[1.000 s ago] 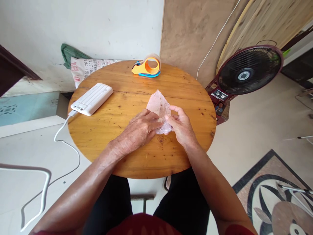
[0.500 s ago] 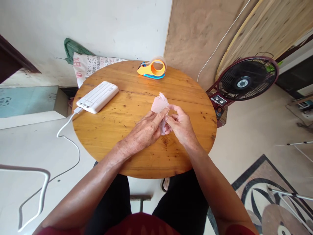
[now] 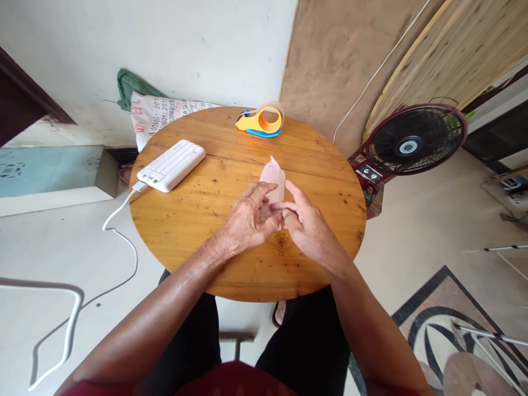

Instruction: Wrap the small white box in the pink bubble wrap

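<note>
On round brown wooden tabletop [image 3: 181, 220], left hand [image 3: 246, 217] is arching, grip apart, over pale-pink film [image 3: 273, 172]; can't tell right hand's [image 3: 315, 235] grip; maroon fan [image 3: 416, 140] standing beside.

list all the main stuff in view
wrap: 1, pale pink, table middle
table: 1, brown, centre
tape dispenser: 1, orange-blue, table's far edge
power bank: 1, white, table's left
plugged cable: 1, white, left
sack: 1, white, behind table
bag: 1, green, by sack
fan: 1, dark red and black, right
box: 1, pale blue, far left
floor pattern: 1, black and pale, lower right
legs: 2, black trousers, bottom
left hand: 1, bare, wrap's left
right hand: 1, bare, wrap's right
</note>
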A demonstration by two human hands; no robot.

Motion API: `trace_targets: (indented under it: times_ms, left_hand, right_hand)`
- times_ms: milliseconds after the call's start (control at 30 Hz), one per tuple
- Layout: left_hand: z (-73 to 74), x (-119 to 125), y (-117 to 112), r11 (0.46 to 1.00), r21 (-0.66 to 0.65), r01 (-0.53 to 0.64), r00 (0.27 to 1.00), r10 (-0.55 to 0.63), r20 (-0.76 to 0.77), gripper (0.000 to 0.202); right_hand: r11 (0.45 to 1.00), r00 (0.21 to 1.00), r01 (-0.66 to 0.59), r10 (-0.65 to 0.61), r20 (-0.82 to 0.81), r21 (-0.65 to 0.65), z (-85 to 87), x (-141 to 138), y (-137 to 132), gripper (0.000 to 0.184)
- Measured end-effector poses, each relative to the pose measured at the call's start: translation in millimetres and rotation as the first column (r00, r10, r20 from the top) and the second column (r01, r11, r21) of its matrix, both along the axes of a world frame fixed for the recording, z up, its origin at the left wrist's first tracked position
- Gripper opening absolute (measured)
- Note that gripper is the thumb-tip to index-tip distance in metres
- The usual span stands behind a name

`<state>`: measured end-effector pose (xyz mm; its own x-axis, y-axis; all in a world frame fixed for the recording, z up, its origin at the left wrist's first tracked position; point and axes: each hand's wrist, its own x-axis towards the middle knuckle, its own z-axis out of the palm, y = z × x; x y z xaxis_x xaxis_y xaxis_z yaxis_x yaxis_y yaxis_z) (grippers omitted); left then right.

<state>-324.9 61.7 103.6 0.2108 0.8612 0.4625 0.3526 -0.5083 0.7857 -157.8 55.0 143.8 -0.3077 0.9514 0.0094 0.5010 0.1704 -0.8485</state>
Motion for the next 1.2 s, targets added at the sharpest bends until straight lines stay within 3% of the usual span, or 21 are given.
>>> trace_targets:
  times_ms: [167,500,600,733,867,967,1100,1200]
  left_hand:
    - [-4.6,8,2,0.996,-0.017,-0.091,0.995,0.09,-0.051,0.035]
    - [-7.4,8,2,0.997,-0.038,-0.074,0.993,0.07,-0.098,0.042]
    - [-9.2,9,2,0.994,-0.052,-0.098,0.988,0.091,-0.124,0.044]
    - [-6.4,9,1,0.985,-0.059,-0.165,0.962,0.148,-0.232,0.041]
    - [5.5,6,4,0.981,-0.096,-0.171,0.918,0.123,-0.377,0.046]
    - [17.4,4,11,0.984,-0.124,-0.131,0.875,0.056,-0.48,0.05]
    - [26.7,1,20,0.977,-0.195,-0.083,0.835,-0.038,-0.548,0.058]
    - [23.5,-1,22,0.984,-0.164,-0.071,0.864,-0.022,-0.504,0.068]
  right_hand:
    - [0.997,0.994,-0.073,0.071,0.086,0.018,10.3,0,5,0.07]
    - [0.987,0.972,-0.155,0.143,0.189,0.05,16.0,1,12,0.069]
    - [0.987,0.975,-0.162,0.157,0.159,0.023,15.6,3,13,0.067]
    - [0.99,0.991,-0.134,0.134,0.0,-0.039,13.0,11,19,0.059]
    - [0.999,0.992,0.038,-0.039,-0.117,-0.013,4.7,25,37,0.039]
    - [0.995,0.985,0.093,-0.089,-0.148,0.021,-8.9,33,56,0.022]
    - [0.995,0.994,0.021,-0.01,-0.112,0.098,-28.9,33,76,0.014]
    - [0.988,0.997,-0.056,0.063,-0.042,0.146,-36.3,27,82,0.009]
